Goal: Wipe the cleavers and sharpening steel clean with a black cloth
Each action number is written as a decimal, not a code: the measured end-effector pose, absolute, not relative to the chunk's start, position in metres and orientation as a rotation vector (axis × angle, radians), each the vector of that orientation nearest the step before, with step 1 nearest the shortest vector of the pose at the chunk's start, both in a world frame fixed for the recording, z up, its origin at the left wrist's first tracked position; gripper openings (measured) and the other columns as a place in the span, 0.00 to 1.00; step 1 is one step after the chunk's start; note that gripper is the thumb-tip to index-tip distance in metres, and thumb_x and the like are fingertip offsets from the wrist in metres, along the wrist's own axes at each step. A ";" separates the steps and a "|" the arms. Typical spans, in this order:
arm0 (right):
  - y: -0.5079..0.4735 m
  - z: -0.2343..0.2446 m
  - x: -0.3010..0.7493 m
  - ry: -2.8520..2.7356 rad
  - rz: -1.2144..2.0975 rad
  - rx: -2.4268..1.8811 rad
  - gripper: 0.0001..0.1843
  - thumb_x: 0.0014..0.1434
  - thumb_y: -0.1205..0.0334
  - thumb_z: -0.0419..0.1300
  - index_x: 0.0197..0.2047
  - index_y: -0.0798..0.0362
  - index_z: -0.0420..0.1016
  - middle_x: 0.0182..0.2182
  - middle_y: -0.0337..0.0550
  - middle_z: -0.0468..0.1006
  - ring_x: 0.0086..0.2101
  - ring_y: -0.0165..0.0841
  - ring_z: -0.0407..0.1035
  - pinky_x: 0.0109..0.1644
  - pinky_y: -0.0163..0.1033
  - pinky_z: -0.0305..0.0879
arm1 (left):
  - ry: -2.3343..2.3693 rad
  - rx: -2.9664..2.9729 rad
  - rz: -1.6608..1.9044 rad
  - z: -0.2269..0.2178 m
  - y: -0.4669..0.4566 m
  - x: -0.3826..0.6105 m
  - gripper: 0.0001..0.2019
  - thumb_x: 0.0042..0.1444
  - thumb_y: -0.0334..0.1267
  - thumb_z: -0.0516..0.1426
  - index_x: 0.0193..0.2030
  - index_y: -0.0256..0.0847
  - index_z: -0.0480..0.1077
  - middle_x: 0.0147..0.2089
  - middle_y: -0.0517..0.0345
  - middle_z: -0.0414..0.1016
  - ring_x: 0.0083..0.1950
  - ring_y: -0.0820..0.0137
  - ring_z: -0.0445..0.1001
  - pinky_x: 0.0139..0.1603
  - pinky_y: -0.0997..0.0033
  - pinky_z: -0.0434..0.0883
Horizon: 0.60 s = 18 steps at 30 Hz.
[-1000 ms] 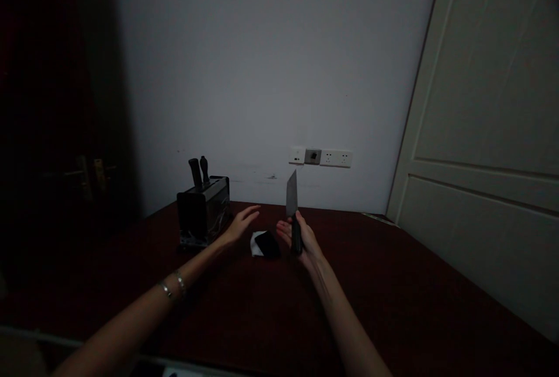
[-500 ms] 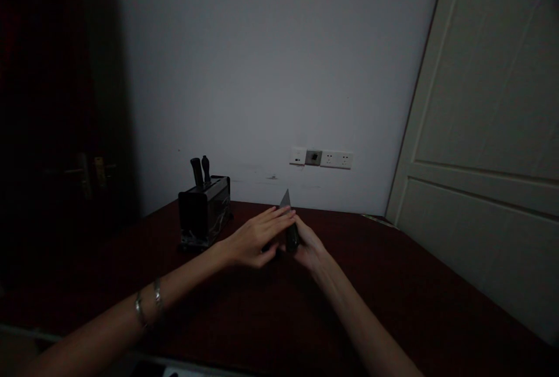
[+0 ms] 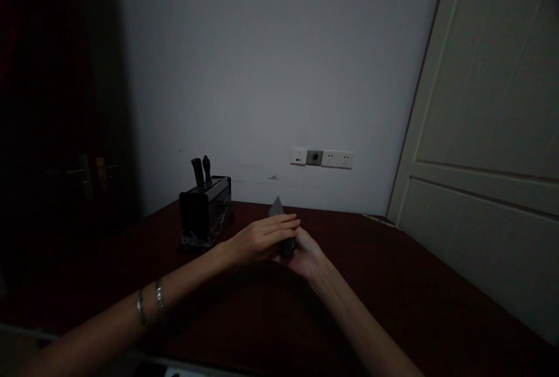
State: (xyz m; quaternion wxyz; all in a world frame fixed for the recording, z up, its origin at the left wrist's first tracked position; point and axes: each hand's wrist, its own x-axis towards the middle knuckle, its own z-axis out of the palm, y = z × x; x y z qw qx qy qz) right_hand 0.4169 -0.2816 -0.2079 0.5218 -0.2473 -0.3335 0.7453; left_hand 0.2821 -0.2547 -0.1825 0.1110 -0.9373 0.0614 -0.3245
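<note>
My right hand (image 3: 307, 254) grips the dark handle of a knife (image 3: 276, 208) above a dark red table (image 3: 393, 295). Only the grey tip of the blade shows, tilted left and away. My left hand (image 3: 261, 238) lies over the blade with its fingers stretched flat, covering most of it. Two bracelets ring my left wrist. A black and white object that lay on the table under the hands is hidden now.
A black knife block (image 3: 204, 217) with two dark handles sticking up stands at the back left of the table. Wall sockets (image 3: 322, 158) sit on the white wall behind. A cream door (image 3: 489, 132) stands at the right. A dark door is at the far left.
The knife has tipped from upright to low and leaning left. My left hand has moved right from beside the knife block and now lies over the blade, hiding the black and white object.
</note>
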 end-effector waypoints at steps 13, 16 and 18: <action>-0.288 -0.183 0.424 -0.811 2.009 -0.471 0.27 0.55 0.40 0.43 0.38 0.55 0.68 0.31 0.48 0.76 0.36 0.41 0.70 0.47 0.57 0.57 | 0.052 -2.810 -1.117 -0.154 -0.244 0.267 0.22 0.55 0.26 0.48 0.57 0.37 0.56 0.53 0.44 0.67 0.55 0.67 0.66 0.52 0.64 0.68; -0.285 -0.192 0.428 -1.039 2.191 -0.536 0.36 0.54 0.38 0.40 0.43 0.63 0.68 0.37 0.60 0.76 0.38 0.46 0.71 0.47 0.55 0.57 | -0.151 -2.784 -1.258 -0.126 -0.243 0.261 0.18 0.55 0.27 0.49 0.53 0.37 0.62 0.47 0.48 0.72 0.48 0.69 0.71 0.48 0.67 0.70; -0.283 -0.205 0.431 -1.141 2.276 -0.598 0.40 0.54 0.37 0.39 0.44 0.67 0.69 0.37 0.65 0.76 0.36 0.48 0.72 0.44 0.53 0.59 | -0.320 -2.781 -1.366 -0.100 -0.240 0.255 0.15 0.54 0.28 0.51 0.49 0.36 0.65 0.43 0.51 0.74 0.44 0.70 0.72 0.47 0.68 0.70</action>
